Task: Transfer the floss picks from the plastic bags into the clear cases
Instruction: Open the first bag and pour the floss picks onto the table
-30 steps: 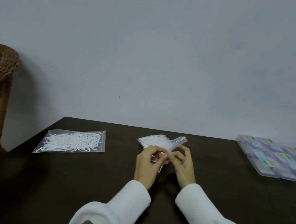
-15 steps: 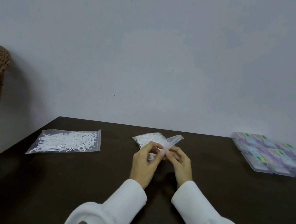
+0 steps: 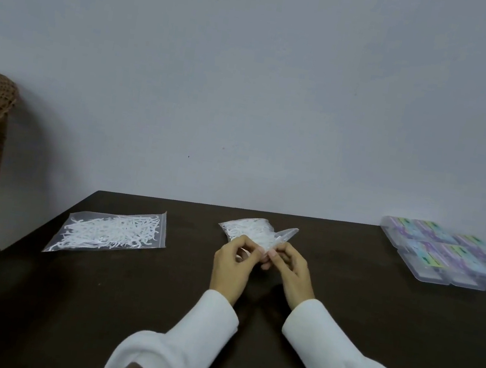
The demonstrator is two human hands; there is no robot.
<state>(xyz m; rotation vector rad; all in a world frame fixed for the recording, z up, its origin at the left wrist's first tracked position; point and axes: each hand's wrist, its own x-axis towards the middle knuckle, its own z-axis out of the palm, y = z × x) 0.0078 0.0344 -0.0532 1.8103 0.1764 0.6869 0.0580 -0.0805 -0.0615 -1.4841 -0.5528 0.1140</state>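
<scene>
Here, at the table's (image 3: 340, 324) centre, the left hand (image 3: 230, 271) and right hand (image 3: 293, 273) both pinch the near edge of a clear plastic bag (image 3: 255, 233) packed with white floss picks, its long axis running from nine to three o'clock, one corner poking up toward two. A second bag (image 3: 111, 232) of picks lies flat at ten o'clock, well apart. At two o'clock the clear cases (image 3: 445, 256) sit clustered together, lids down, with coloured labels showing.
</scene>
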